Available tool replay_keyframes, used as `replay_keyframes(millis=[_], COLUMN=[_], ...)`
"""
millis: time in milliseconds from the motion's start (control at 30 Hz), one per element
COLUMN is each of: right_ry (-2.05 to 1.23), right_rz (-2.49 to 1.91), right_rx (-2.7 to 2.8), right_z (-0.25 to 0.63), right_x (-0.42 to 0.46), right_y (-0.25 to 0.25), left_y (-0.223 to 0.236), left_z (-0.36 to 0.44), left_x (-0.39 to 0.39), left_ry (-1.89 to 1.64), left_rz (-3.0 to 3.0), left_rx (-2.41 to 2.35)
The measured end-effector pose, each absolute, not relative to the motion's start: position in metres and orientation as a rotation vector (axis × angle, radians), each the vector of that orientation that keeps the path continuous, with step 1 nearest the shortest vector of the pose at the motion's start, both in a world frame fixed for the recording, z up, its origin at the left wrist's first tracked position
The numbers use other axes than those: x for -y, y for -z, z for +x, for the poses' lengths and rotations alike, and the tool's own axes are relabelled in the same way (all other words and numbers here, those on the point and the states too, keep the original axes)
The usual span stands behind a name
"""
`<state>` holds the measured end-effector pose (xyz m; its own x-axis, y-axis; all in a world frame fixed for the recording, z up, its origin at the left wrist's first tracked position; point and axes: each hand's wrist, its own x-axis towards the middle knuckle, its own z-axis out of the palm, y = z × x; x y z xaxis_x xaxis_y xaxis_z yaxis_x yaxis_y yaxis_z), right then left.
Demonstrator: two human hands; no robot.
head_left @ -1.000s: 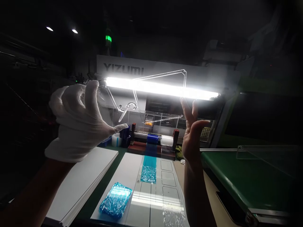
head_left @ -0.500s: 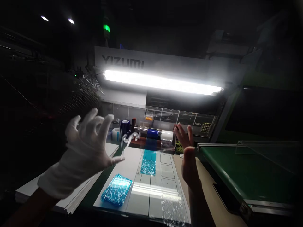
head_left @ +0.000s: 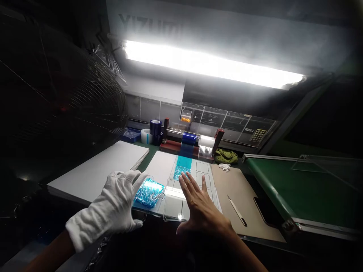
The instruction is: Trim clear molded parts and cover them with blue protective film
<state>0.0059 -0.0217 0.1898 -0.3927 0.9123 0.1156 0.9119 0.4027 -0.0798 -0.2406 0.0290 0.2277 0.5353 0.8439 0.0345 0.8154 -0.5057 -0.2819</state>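
Observation:
A clear plastic plate point(head_left: 172, 206) with a small hook-shaped sprue lies flat on the white work board point(head_left: 161, 166) at the bench's near edge. My left hand point(head_left: 119, 204), in a white glove, rests at the plate's left edge, fingers spread beside a crumpled blue film piece point(head_left: 149, 192). My bare right hand point(head_left: 198, 206) lies flat on the plate's right part, fingers stretched forward. Beyond them a strip of blue film point(head_left: 183, 166) runs from a roll point(head_left: 189, 138) on a holder.
A stack of white sheets point(head_left: 102, 170) lies at left and a dark fan grille point(head_left: 65, 98) stands above it. A brown mat point(head_left: 241, 192) with a thin knife point(head_left: 236, 210) lies at right, then a green conveyor point(head_left: 297, 196). Tape rolls point(head_left: 151, 132) stand at the back under a bright lamp.
Both hands came down from the lamp with the clear plate and laid it flat on the board. The view tilted down toward the bench.

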Motion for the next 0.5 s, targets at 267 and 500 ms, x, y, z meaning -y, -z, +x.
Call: replay_keyframes(millis=[267, 500], right_ry=[-0.334, -0.656], right_rz=[-1.440, -1.283], right_rx=[2.443, 2.373], right_z=[0.002, 0.001], right_x=[0.013, 0.004], right_y=[-0.170, -0.149], left_y=[-0.173, -0.136], left_z=[-0.272, -0.258], left_x=[-0.035, -0.024], left_ry=[0.548, 1.289], left_rz=[-2.835, -3.163], left_rx=[1.357, 1.473])
